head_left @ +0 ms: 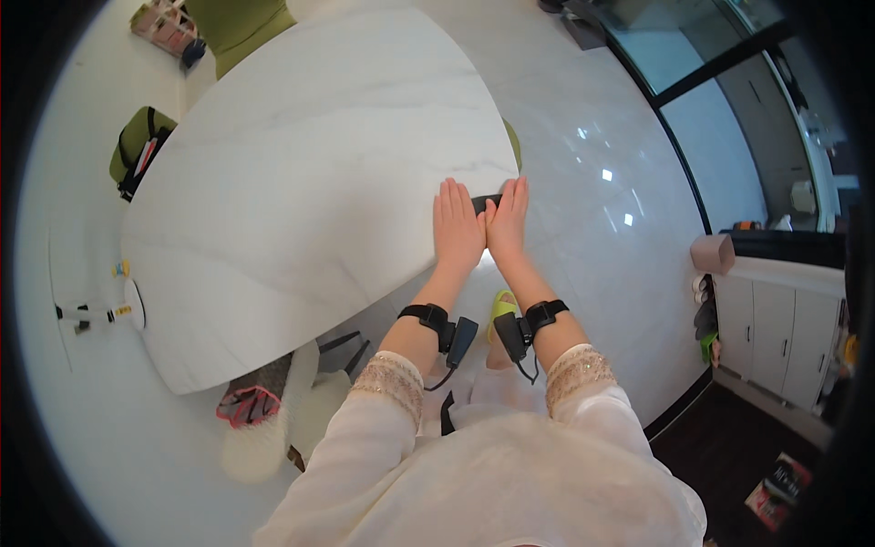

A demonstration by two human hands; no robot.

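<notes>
Head view: left hand (pixel 458 228) and right hand (pixel 507 223) meet over a dark thing (pixel 487 202), with nothing visibly finished

Nearest are the wearer's pale sleeves (pixel 360 460), gold-trimmed at the cuffs. Above them a black left strap (pixel 426 314) and right strap (pixel 547 314) circle the forearms, each carrying a dark box with a short cable.

Beyond, both hands lie flat, backs up, fingers straight and held close, pressed together along the thumb sides near the wrists. Neither pinches anything that shows; whether the palms press on the dark thing I cannot tell. It sits between the hands at the table's near right edge, mostly covered, its kind unclear.

As for progress, this looks like contact made and little more: no completed result shows, and how much is left cannot be judged with the thing so hidden.

The white marbled table (pixel 319 164) stretches away to the left, with an olive chair (pixel 241 32) at its far end.
</notes>
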